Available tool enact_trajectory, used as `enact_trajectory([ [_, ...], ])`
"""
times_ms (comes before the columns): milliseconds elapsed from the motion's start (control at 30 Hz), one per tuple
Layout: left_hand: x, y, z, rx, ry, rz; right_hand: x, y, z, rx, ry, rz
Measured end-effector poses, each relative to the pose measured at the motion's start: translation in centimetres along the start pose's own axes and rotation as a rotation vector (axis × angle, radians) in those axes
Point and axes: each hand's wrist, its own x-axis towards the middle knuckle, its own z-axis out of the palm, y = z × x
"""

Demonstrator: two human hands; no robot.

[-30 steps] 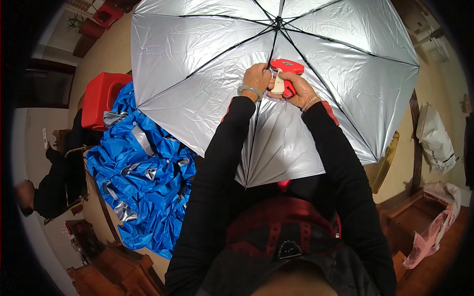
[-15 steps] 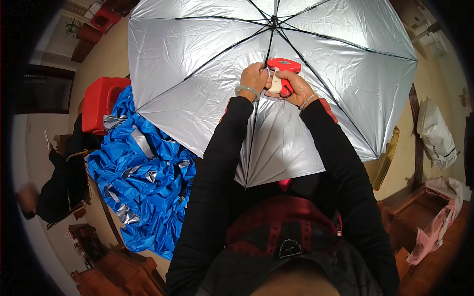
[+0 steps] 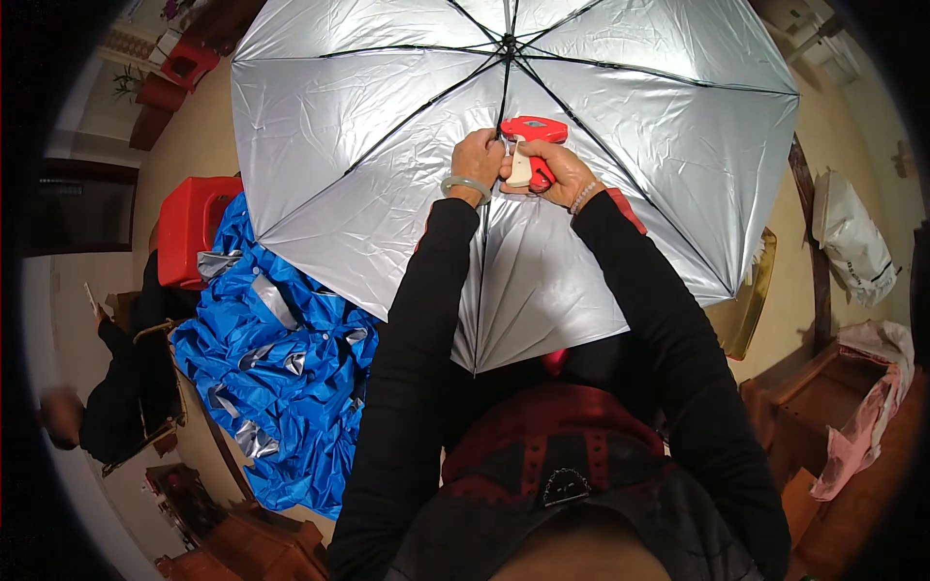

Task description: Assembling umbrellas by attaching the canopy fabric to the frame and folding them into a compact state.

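Note:
An open umbrella spreads before me, its silver inner side toward me and its black ribs meeting at a hub near the top. My right hand grips a red and white tagging gun, fingers wrapped round its handle. The gun's front end points left, close to one rib. On that same rib my left hand is closed, pinching the umbrella's rib and perhaps its fabric. The fingertips and the gun's tip are partly hidden where the hands meet.
At left lies a heap of blue and silver fabric beside a red plastic stool. A person in dark clothes sits at the far left, holding a phone. A white sack and a wooden chair with pinkish plastic are at right.
The umbrella and both hands appear slightly further left in the view, while the stool and heap sit a little lower. Both grips look the same.

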Motion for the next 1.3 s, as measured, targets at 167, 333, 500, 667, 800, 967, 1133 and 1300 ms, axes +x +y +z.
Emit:
enact_trajectory([
  [167,-0.03,-0.15,-0.05,0.000,0.000,-0.005,0.04,0.02,-0.06,-0.002,-0.012,0.001],
  [333,-0.02,-0.39,0.03,-0.005,0.000,-0.018,-0.02,0.07,0.09,-0.005,-0.015,0.004],
  [500,-0.04,-0.15,0.05,-0.013,-0.004,-0.036,-0.09,0.01,0.08,-0.012,-0.023,-0.007],
  [667,-0.06,-0.23,0.02,-0.009,0.002,-0.023,-0.13,0.04,0.21,-0.014,-0.009,-0.016],
  [800,-0.08,-0.38,0.13,-0.014,0.019,-0.008,-0.10,0.03,0.19,-0.008,-0.001,-0.005],
  [967,-0.17,-0.26,0.04,-0.037,0.014,-0.011,-0.01,0.09,0.00,-0.010,0.003,0.002],
  [1133,-0.12,-0.06,0.03,-0.042,0.020,-0.001,0.11,0.06,-0.33,-0.015,-0.003,0.006],
  [1300,-0.14,-0.09,0.00,-0.042,0.015,-0.007,0.11,0.10,-0.16,-0.025,-0.002,0.002],
])
